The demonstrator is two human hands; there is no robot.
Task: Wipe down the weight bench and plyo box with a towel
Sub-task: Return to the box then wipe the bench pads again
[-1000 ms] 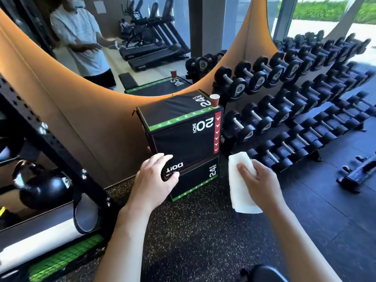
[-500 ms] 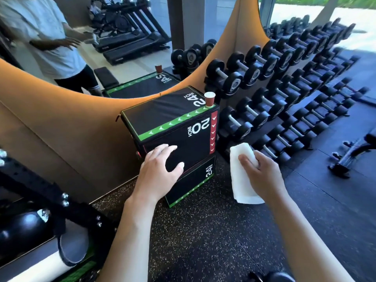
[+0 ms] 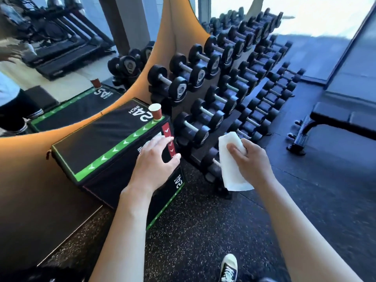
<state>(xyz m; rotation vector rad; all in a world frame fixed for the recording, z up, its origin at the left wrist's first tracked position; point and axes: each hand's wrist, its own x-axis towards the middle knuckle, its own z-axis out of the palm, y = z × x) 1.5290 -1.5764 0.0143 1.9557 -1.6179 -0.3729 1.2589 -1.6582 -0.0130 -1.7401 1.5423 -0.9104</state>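
Observation:
The black plyo box (image 3: 97, 143), edged in green with a red strip and "24 INCH" lettering, stands against the orange-framed mirror. My left hand (image 3: 156, 161) lies with straight fingers on the box's front face near its right corner. My right hand (image 3: 250, 161) grips a folded white towel (image 3: 232, 165) in the air just right of the box, in front of the lowest dumbbells. The black weight bench (image 3: 341, 121) stands at the right edge, partly cut off.
A red paper cup (image 3: 155, 111) stands on the box's top right corner. A tiered dumbbell rack (image 3: 230, 94) runs from the box to the back right. My shoe (image 3: 228, 269) is on the speckled rubber floor. The mirror (image 3: 61, 58) reflects treadmills and a person.
The view has swung right and down. My left hand slid up and right along the box's front face toward its corner. My right hand with the towel stayed beside the box.

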